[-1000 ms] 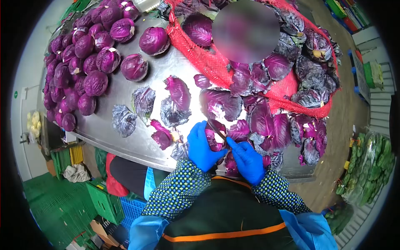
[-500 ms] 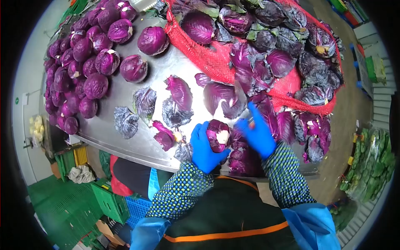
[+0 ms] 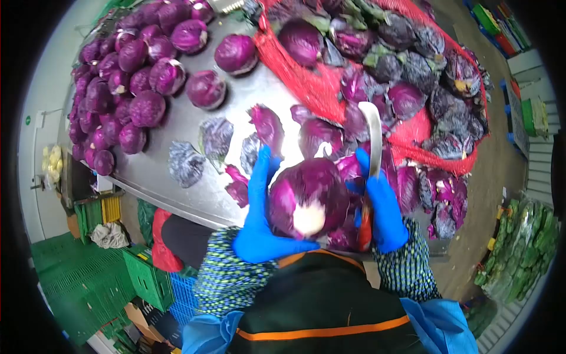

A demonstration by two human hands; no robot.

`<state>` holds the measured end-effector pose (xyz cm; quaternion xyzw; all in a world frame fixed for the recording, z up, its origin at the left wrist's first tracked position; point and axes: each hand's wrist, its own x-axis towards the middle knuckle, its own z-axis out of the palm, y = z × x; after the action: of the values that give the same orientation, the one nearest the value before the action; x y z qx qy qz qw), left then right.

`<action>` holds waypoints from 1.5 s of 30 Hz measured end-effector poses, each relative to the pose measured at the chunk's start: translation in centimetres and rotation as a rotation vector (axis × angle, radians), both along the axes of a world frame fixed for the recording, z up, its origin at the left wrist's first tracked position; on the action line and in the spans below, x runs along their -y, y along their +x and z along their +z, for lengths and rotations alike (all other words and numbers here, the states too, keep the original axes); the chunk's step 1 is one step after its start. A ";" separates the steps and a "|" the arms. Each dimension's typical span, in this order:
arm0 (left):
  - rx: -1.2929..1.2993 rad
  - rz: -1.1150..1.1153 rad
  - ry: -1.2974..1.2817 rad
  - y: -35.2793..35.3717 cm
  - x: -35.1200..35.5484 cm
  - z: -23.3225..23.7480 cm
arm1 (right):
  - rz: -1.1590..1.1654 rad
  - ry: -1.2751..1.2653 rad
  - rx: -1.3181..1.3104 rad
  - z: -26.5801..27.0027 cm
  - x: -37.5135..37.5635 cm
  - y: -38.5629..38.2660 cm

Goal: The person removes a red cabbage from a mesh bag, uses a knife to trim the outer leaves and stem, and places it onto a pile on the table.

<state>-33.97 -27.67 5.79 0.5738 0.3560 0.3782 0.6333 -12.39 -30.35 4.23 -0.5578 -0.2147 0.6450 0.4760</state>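
Held the large red cabbage (image 3: 309, 189) in the grasp of the left hand (image 3: 256, 218), over the near side of the worktop (image 3: 168, 124), hiding the palm and whatever lay beneath. Gripped the knife (image 3: 374, 138) in the right hand (image 3: 384, 209), just beside, with some fingers partly out of sight. Had loose leaves (image 3: 187, 164) farther out, then piled cabbages (image 3: 147, 108) at left and a red net bag (image 3: 306, 88) at right, cut off at the top.
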 end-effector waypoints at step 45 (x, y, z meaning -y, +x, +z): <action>-0.391 -0.261 0.351 -2.0 0.7 1.5 | 0.727 0.308 0.362 3.7 -3.0 0.7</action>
<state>-35.96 -28.40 7.32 0.7775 0.3237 0.2314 0.4871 -11.64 -27.31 7.89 -0.4726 -0.5707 0.6231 0.2503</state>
